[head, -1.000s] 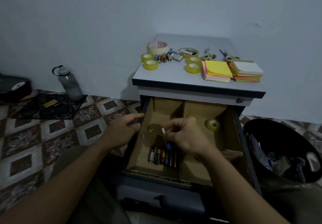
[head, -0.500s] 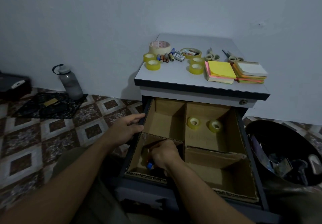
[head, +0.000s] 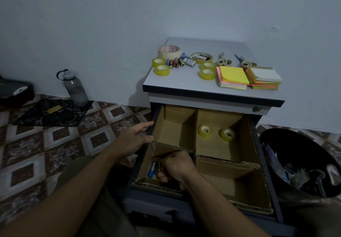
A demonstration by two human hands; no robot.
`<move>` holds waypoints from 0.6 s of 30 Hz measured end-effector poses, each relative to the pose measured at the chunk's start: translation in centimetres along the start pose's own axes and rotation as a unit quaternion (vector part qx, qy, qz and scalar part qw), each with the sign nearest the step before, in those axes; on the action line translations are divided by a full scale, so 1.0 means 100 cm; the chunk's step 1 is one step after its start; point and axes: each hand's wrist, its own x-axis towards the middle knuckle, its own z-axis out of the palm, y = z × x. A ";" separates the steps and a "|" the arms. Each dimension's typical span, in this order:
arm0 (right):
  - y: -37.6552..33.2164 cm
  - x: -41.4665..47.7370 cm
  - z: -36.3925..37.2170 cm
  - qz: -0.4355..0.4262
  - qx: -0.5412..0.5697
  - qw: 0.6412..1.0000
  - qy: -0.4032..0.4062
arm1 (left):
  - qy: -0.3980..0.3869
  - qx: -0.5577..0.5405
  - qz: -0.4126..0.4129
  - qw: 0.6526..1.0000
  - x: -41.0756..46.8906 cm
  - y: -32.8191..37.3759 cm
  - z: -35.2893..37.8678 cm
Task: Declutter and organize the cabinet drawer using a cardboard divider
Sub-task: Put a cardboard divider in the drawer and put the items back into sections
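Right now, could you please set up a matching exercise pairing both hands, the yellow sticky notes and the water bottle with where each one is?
Things:
1. left hand
2. right hand
3. yellow sticky notes
4. water bottle

Places:
A. on the floor by the wall
B. inside the divider, near-left compartment
C. on the cabinet top
D. on the left edge of the drawer

Pairs: 1-D, 2-B, 3-C, 4-A.

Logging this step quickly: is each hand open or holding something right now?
Left hand: open, resting on the left drawer wall.
Right hand: curled over batteries in the front-left compartment; grip cannot be told.
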 end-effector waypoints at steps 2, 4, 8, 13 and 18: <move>-0.001 -0.006 -0.002 0.023 -0.032 0.998 -0.054 | -0.002 -0.002 0.001 1.000 -0.001 0.001 0.000; 0.000 -0.004 0.000 0.020 -0.102 0.991 -0.085 | -0.004 -0.004 0.002 1.000 -0.001 0.001 0.001; -0.002 -0.003 0.004 0.022 -0.057 0.991 -0.116 | -0.002 -0.004 0.006 1.000 -0.001 0.001 0.001; -0.001 -0.002 0.003 0.040 0.052 0.990 -0.124 | -0.005 -0.006 0.000 1.000 0.000 -0.002 -0.001; 0.001 -0.006 0.001 0.025 0.014 0.994 -0.101 | -0.006 -0.009 0.004 1.000 -0.001 -0.002 -0.001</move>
